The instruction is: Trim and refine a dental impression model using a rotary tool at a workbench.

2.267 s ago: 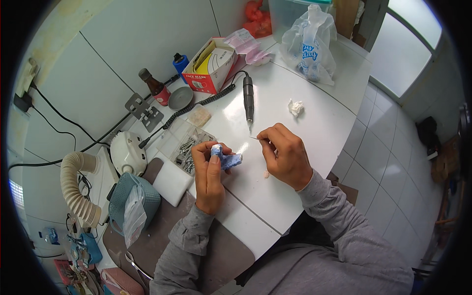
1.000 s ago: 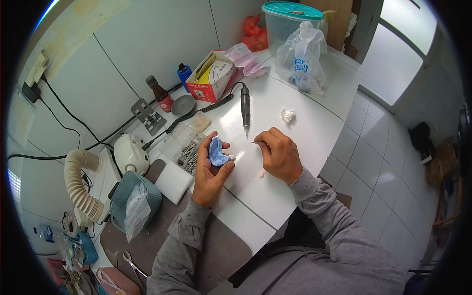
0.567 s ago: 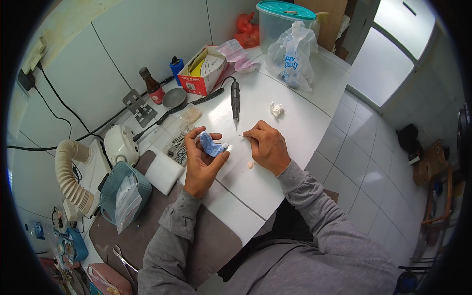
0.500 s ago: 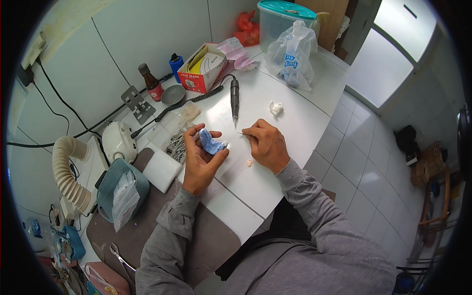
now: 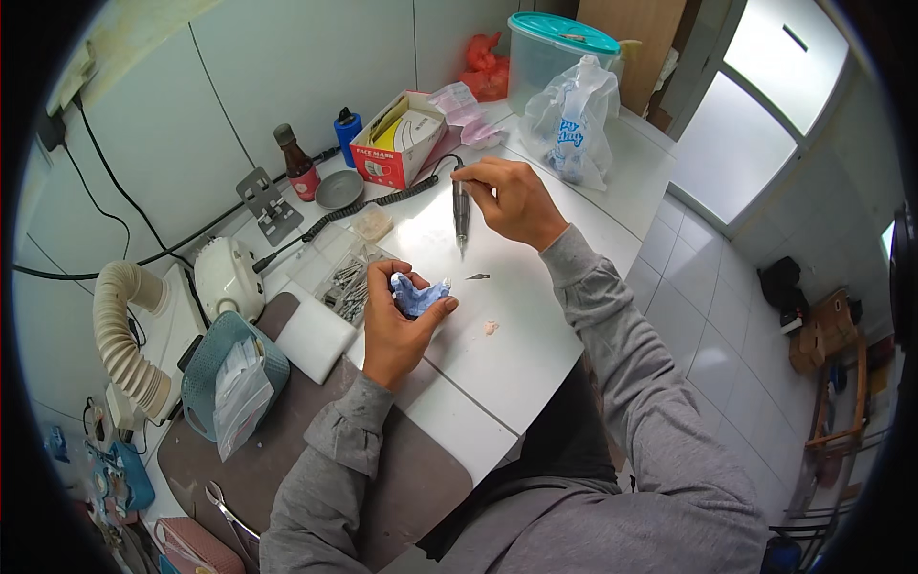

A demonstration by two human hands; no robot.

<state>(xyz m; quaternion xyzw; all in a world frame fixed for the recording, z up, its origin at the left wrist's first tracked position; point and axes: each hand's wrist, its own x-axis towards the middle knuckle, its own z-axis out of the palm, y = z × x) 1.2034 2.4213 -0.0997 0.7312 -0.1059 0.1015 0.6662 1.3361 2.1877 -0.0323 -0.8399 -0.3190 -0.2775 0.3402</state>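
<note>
In my left hand (image 5: 400,325) I hold a small blue horseshoe-shaped dental cast (image 5: 419,298) with whitish bits at its ends. The fingers and thumb close round it above the white table. My right hand (image 5: 507,199) has its fingers pinched at the upper end of a dark rotary handpiece (image 5: 461,215), whose metal tip points toward me. A small pointed blade (image 5: 477,276) lies on the table just right of the cast. Close to it is a little pinkish lump (image 5: 491,328).
An open clear box of metal bits (image 5: 349,287) sits left of my left hand. Further left are a white machine (image 5: 228,275), a blue-grey basket (image 5: 273,368) and a ribbed hose (image 5: 129,335). A mask box (image 5: 397,143), plastic bag (image 5: 574,124) and lidded tub (image 5: 545,72) stand behind.
My right hand has let go of the small blade, leaving it on the table, and moved away from me to the handpiece. The cast has tilted in my left hand. A crumpled tissue is now hidden.
</note>
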